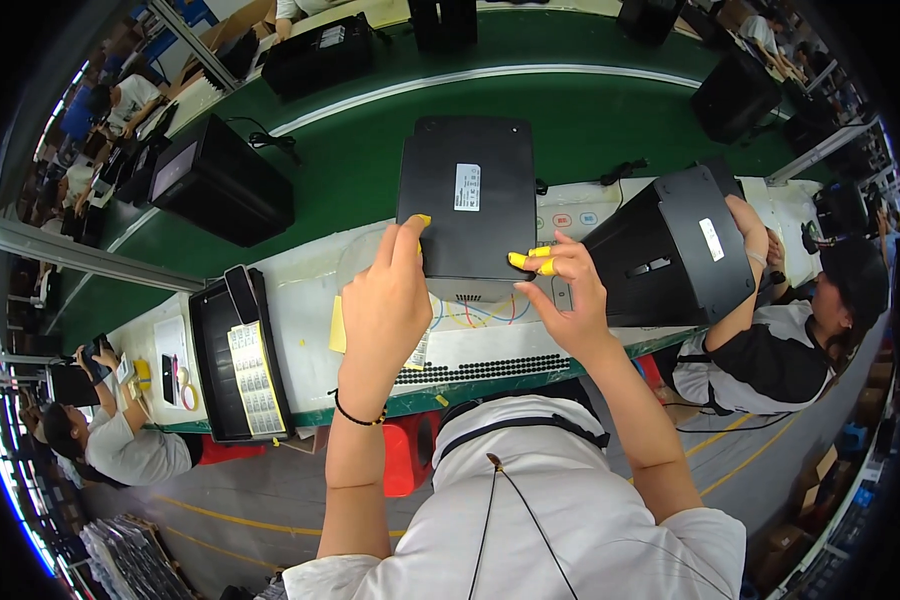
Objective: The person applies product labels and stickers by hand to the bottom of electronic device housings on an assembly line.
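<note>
Black box [467,205] near edge hidden by hands — white label [467,186] print too small.

We wear a white short-sleeved shirt with a dark band around the collar, and a thin dark cord runs down its front. A thin black bracelet with a small gold bead circles our left wrist. Yellow finger cots cover fingertips of our left hand [385,305] and right hand [570,290]; our forearms are bare.

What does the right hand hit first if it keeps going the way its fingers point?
The right hand points up and left, its yellow-capped fingertips already at the near right edge of the black box. Going on, it would meet that box first; whether they already touch, I cannot tell.
</note>
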`<state>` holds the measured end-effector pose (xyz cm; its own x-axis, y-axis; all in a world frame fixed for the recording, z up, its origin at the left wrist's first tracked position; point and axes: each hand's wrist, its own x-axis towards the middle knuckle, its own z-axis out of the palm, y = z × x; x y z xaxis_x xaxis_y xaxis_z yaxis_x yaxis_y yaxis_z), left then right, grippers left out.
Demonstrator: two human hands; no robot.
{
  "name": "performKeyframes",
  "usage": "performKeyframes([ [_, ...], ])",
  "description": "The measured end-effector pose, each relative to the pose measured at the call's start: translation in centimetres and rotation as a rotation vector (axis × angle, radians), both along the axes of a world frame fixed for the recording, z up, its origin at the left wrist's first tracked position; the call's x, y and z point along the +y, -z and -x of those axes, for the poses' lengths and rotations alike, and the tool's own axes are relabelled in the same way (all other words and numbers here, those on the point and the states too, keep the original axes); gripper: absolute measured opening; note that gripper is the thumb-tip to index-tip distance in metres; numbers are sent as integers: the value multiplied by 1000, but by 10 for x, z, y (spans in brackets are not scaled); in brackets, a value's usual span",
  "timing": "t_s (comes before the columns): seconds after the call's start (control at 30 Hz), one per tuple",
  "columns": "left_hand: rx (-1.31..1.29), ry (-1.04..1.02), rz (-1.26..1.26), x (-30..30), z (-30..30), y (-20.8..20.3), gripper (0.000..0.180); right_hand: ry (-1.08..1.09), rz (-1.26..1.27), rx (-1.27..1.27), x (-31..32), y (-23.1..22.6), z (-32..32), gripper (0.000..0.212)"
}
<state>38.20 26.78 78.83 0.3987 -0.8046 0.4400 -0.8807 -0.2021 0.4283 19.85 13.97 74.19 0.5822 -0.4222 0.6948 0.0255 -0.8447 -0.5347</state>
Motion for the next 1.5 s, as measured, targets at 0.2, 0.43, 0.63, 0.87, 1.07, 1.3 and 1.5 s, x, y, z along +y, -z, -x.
performKeyframes([
  [0.2,-108,3,-96,3,-1,-9,34,-6,30,-36,1,-1,-3,39],
  [0.43,-54,-73,-34,0,1,-8,33,-55,-108,-34,-9,-5,3,28],
  [0.63,621,-129,145,0,-12,9,41,-44,-61,-45,-23,-27,-7,16],
  [0.87,765,-232,267,-8,-11,39,55,375,-38,-13,-82,-41,-47,13],
  [1.07,929,-160,319,-8,-13,41,57,348,-35,65,-116,-40,-69,16],
  [1.3,968,-124,370,-6,-12,44,52,338,132,168,-125,-45,-76,13],
  [1.5,1026,-129,390,-8,-9,42,51,298,147,158,-125,-41,-78,12],
])
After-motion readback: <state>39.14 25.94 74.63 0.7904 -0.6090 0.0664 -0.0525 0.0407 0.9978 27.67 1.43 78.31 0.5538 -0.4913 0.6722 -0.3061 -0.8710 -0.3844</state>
